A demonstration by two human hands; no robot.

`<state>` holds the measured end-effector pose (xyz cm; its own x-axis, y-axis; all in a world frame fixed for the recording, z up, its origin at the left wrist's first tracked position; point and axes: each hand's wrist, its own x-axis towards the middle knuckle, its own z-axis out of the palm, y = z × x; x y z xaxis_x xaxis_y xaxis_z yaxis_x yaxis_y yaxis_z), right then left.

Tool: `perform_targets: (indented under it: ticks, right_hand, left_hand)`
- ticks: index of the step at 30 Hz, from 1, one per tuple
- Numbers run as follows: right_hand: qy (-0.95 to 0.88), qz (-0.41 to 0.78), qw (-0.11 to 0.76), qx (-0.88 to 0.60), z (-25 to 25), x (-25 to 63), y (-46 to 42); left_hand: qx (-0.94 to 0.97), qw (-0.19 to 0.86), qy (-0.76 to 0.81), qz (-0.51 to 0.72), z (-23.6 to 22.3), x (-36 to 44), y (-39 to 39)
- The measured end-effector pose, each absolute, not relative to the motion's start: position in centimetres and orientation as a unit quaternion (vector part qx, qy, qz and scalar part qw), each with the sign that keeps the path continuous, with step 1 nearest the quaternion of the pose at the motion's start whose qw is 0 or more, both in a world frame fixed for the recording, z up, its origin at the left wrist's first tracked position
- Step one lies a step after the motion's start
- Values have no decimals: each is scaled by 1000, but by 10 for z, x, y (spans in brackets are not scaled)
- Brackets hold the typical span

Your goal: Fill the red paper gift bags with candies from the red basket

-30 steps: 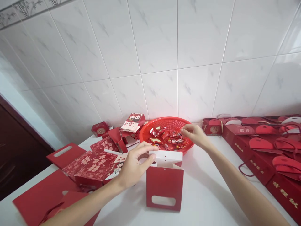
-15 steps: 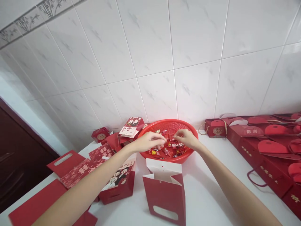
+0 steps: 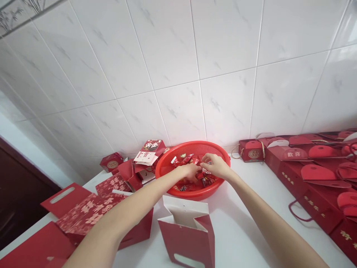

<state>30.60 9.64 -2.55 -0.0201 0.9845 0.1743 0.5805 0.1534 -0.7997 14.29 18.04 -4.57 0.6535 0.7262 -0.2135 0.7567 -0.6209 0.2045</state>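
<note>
A round red plastic basket (image 3: 170, 163) stands on the white counter against the tiled wall, holding several red-wrapped candies (image 3: 184, 160). Both hands reach into it. My left hand (image 3: 191, 172) is curled down among the candies, fingers closed on some of them. My right hand (image 3: 214, 165) is beside it, fingers pinched on wrapped candies. In front of the basket an open red paper gift bag (image 3: 189, 232) with a white inside stands upright, its mouth facing up.
Flat and half-folded red gift bags (image 3: 83, 212) lie at the left, with small red boxes (image 3: 111, 162) near the wall. Rows of closed red gift boxes (image 3: 309, 175) line the right side. A dark wooden door (image 3: 19, 193) is at far left.
My left hand left the gift bag's flap and moved into the basket. My right hand went deeper into the candies. Both now close on candies.
</note>
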Motion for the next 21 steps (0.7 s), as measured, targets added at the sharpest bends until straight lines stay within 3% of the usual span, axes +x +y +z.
perform_targets:
  ticks: [10, 16, 21]
  right_hand:
    - [-565, 288, 465, -618, -19, 307, 96]
    - [-533, 311, 512, -597, -22, 307, 95]
    - [-545, 295, 497, -607, -24, 307, 97]
  left_hand:
    - [917, 119, 373, 80, -22, 150, 175]
    - [958, 143, 236, -74, -30, 164, 154]
    - [935, 151, 321, -21, -32, 163, 161]
